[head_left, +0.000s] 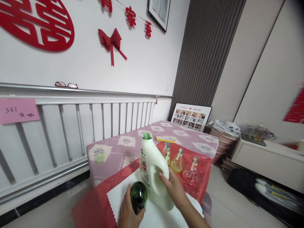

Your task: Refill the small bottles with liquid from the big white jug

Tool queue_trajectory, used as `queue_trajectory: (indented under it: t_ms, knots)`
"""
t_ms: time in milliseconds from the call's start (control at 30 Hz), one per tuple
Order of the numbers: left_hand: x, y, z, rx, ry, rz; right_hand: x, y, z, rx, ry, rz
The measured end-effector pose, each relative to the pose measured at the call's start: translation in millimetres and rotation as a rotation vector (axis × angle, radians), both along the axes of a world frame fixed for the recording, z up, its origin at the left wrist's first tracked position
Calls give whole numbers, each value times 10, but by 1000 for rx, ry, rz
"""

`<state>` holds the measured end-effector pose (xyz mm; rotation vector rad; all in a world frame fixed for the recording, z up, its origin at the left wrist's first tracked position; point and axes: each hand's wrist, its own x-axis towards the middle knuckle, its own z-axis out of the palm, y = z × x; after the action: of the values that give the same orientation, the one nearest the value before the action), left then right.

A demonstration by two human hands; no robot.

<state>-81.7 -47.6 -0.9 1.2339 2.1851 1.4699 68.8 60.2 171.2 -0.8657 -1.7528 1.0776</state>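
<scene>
One white jug (153, 164), one dark green bottle (138, 195), three spray bottles (177, 161) standing by. Left hand (128, 212) is wrapping the green bottle; right hand (174, 189) is gripping the jug's handle, upright.

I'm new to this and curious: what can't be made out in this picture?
- Head view: label on white jug, too small and blurred.
- Lower part of dark green bottle, hidden by left hand.
- Writing on pink note, too small.
- Right-edge shelf items, blurred.

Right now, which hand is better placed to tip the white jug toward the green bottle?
Right hand: it grips the white jug by its handle. Left hand holds the green bottle.
</scene>
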Motion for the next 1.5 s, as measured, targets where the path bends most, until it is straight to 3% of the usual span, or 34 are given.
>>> queue_trajectory:
  t_ms: [133, 267, 467, 700, 900, 1500]
  knots:
    - [-22, -31, 59, -83, -34, -38, 243, -22, 463, 49, -162, -68]
    - [-5, -48, 107, -58, -25, -14, 506, 6, 880, 73, -297, -23]
    - [38, -82, 153, -7, -20, 1, 835, 55, 1245, 131, -533, 125]
    - [40, -96, 139, -1, 12, -9, 969, 85, 1411, 150, -721, 320]
    - [50, -96, 160, -9, 11, -2, 967, 160, 1465, 263, -904, 350]
    - [50, -134, 276, -52, -9, -20, 667, 90, 1607, 275, -1081, 428]
